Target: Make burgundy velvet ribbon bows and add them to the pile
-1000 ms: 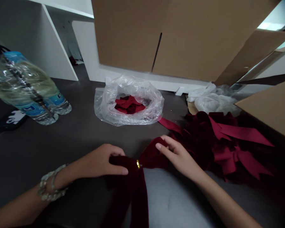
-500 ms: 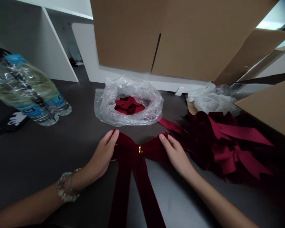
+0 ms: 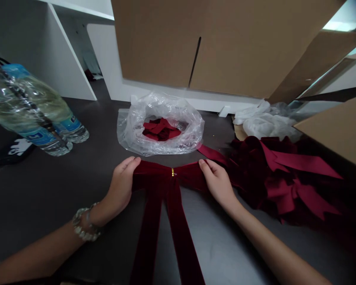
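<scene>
A dark red velvet bow (image 3: 173, 190) is stretched between my two hands over the dark table. Its left loop is pinched by my left hand (image 3: 122, 183), which has a beaded bracelet (image 3: 84, 225) at the wrist. My right hand (image 3: 218, 183) grips the right loop between thumb and fingers. A small gold twist tie (image 3: 172, 172) binds the middle of the bow. From there two long tails run down toward me, past the bottom of the view.
Beyond the bow lies a clear plastic bag (image 3: 126, 138) with red ribbon pieces (image 3: 161, 130) inside. A heap of red bows (image 3: 284, 190) is at the right, beside a cardboard flap (image 3: 338, 126). Wrapped water bottles (image 3: 44, 114) and a black-and-white item (image 3: 14, 151) stand left.
My left hand has moved slightly left and up, pulling the left loop out flatter and straighter. The gold tie sits a little higher. My right hand keeps its grip.
</scene>
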The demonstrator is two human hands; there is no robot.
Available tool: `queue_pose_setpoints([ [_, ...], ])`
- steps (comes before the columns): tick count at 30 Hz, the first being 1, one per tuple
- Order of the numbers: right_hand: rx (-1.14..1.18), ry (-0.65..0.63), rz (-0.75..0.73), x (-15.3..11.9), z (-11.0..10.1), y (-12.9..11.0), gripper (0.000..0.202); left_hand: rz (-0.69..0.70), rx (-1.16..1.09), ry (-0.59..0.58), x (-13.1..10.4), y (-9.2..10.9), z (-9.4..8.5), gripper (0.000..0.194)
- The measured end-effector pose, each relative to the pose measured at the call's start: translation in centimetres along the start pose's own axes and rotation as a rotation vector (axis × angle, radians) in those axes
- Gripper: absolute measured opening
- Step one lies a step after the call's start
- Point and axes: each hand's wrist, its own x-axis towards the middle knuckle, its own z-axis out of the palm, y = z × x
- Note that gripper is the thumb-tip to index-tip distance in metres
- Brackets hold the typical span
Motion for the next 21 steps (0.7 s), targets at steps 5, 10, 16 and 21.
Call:
queue_pose_setpoints([
  [5, -0.604, -0.059, -0.263, 0.5, -3.3, 0.6, 0.016, 0.342, 0.662, -0.136, 1.3, 0.4, -2.8, 0.014],
  [10, -0.356, -0.292, -0.535, 1.2, -4.8, 0.3, 0.019, 0.725, 0.799, -0.493, 2.6, 0.5, -3.8, 0.019],
  [16, -0.252, -0.565, -0.542, 1.7, -4.8, 1.2, 0.020, 0.653, 0.715, -0.810, 4.9, -0.9, -3.8, 0.022],
  [21, -0.302, -0.595, -0.577, 2.3, -5.5, 2.1, 0.021, 0.685, 0.706, -0.829, 5.7, -1.6, -4.4, 0.027],
])
